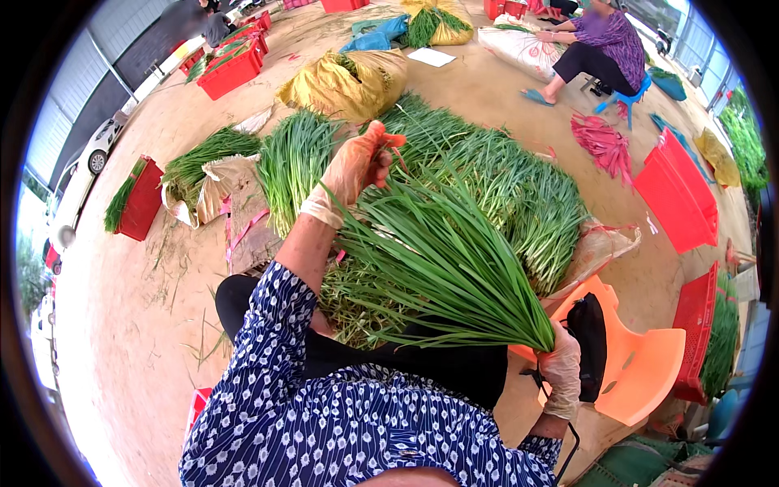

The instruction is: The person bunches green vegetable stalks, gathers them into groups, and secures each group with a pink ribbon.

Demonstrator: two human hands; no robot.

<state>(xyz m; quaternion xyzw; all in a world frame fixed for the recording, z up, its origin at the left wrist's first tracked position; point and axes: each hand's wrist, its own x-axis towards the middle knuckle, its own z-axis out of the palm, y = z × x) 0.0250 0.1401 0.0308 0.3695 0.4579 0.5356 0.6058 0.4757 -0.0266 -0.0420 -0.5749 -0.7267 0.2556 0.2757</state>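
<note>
A bunch of long green chives [462,268] is gripped at its stem end by the right hand [561,365], the fingers being closed around the base; its leaves are fanned out toward the upper left, above the wearer's lap. The left hand [355,166] is raised near the leaf tips, with its fingers partly bent; whether anything thin is pinched there cannot be told. Both hands are covered by thin, pale gloves.

Beyond the bunch, a broad heap of chives [503,178] is spread, with an upright bundle of chives [294,162] placed just to its left. A yellow woven sack [345,85] is set behind them on the floor [122,325]. At the right, an orange plastic chair [641,365] is seen with a black pouch [591,337] on it, and farther off a red crate [682,195] is placed near some pink strips [603,142]. A co-worker [608,49] is seated on a blue stool [625,99].
</note>
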